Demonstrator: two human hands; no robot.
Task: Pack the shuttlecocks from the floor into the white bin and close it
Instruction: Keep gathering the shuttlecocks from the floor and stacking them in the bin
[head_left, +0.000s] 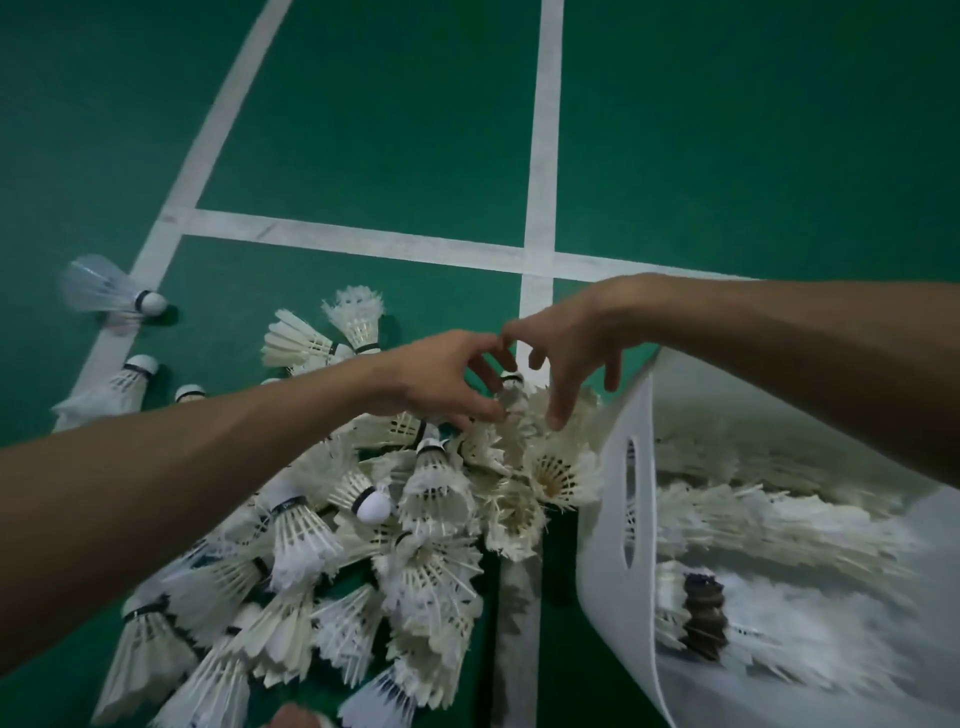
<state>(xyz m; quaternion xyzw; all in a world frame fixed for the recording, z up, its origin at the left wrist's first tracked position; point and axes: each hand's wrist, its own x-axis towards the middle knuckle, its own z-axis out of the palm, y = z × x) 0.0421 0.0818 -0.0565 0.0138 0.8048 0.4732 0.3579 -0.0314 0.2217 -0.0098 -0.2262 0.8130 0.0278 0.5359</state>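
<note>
Evidently both hands, left hand (441, 382) and right hand (566, 343), spread their fingers over the shuttlecock pile (395, 519), at nine o'clock from the white bin (618, 499), tipped to receive scoops.

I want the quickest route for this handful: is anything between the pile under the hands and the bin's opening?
Nothing visible: the shuttlecock pile lies right against the white bin, whose open mouth faces both hands.
</note>
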